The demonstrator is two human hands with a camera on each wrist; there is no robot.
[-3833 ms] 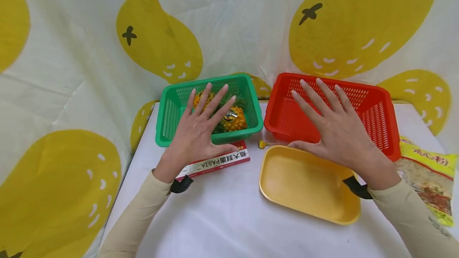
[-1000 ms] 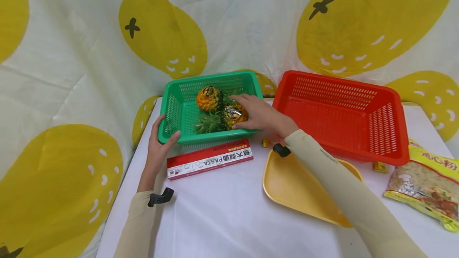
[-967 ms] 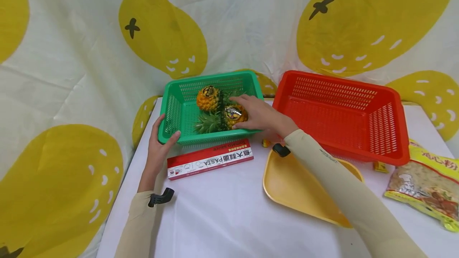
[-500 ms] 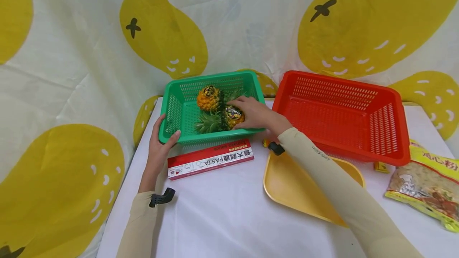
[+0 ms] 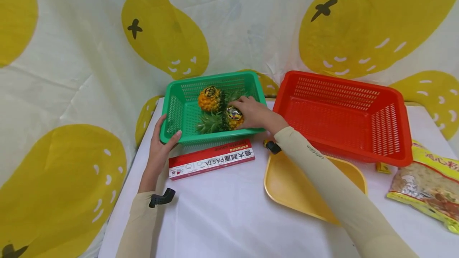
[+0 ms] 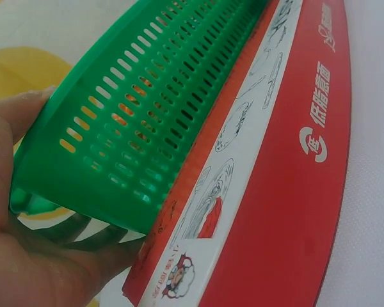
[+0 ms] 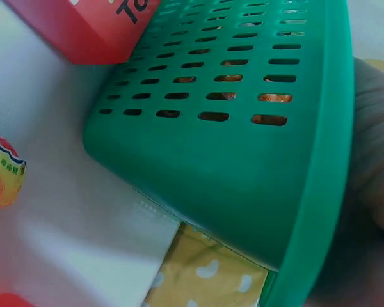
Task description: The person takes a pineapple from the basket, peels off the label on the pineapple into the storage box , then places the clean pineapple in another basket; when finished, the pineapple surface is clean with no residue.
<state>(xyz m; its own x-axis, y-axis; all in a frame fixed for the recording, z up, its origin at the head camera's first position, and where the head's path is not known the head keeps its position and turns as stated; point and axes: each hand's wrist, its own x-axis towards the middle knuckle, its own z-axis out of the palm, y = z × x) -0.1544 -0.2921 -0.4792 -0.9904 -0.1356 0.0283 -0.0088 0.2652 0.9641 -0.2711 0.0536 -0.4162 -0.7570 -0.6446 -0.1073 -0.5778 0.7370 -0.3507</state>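
In the head view, two small pineapples lie in a green plastic basket [image 5: 215, 135], an upper-left pineapple [image 5: 208, 100] and a lower-right pineapple [image 5: 235, 122], their leafy crowns pointing opposite ways. My right hand [image 5: 255, 114] reaches over the basket's right side and grips the lower-right pineapple, covering its right end. At the basket's front left corner, my left hand [image 5: 159, 150] holds the wall, thumb in front. The left wrist view shows the left hand's thumb over the rim and its fingers behind the green wall. A red-and-white pasta box [image 5: 212, 159] lies just in front of the basket.
To the right stands a red plastic basket [image 5: 331, 124]. A yellow tray [image 5: 287, 186] lies before it, partly under my right forearm. A macaroni bag [image 5: 426, 188] and a small yellow packet [image 5: 383, 168] are at far right. A small candy [image 7: 1, 171] sits near the green basket.
Both hands were spread above the baskets at first; the left has since taken the green basket's corner and the right has gone in to a pineapple. Lately the right fingers closed slightly around it.
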